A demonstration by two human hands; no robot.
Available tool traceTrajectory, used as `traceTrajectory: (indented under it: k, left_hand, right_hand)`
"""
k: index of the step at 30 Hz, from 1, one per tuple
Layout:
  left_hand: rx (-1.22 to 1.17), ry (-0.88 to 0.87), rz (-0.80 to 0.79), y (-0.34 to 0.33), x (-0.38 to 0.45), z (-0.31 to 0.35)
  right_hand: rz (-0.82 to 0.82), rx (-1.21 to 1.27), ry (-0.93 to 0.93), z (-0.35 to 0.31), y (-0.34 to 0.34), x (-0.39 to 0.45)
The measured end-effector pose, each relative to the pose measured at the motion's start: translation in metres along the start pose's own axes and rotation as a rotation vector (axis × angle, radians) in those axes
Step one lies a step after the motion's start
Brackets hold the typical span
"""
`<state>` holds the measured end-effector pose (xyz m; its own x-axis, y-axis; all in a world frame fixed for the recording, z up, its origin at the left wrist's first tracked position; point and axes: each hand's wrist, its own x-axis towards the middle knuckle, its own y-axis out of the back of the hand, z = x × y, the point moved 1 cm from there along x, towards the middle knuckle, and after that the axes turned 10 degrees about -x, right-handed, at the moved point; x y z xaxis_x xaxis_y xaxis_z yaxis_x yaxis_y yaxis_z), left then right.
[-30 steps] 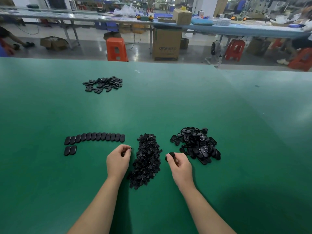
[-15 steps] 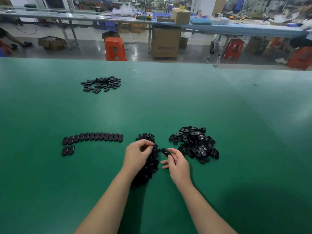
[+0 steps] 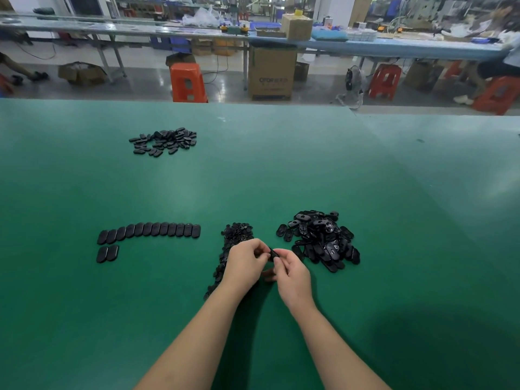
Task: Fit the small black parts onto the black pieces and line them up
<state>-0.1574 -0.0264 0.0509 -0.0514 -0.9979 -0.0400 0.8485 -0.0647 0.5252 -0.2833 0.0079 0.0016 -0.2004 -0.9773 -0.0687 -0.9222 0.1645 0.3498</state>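
Observation:
My left hand and my right hand meet just above the green table. My right hand pinches an oval black piece. My left hand's fingertips press against it, holding a small black part that is mostly hidden. A long pile of small black parts lies under my left hand. To the right sits a heap of oval black pieces. At the left, a neat row of black pieces lies flat, with two more pieces below its left end.
A loose scatter of black pieces lies far back on the left. Beyond the table's far edge stand an orange stool, a cardboard box and long workbenches. A seated person is at the far right.
My left hand went from the table left of the small-parts pile into the pile, then came right to my right hand. My right hand kept its piece and drew in toward the left.

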Motion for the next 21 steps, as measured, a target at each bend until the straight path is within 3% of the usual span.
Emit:
traceTrajectory:
  k: [14, 21]
  left_hand:
    - [0.045, 0.037, 0.031, -0.002, 0.005, 0.008]
    - [-0.019, 0.079, -0.082, 0.006, 0.008, 0.004]
  right_hand:
    - [0.040, 0.003, 0.010, 0.000, 0.001, 0.001]
    - [0.047, -0.021, 0.035, -0.002, 0.002, -0.001]
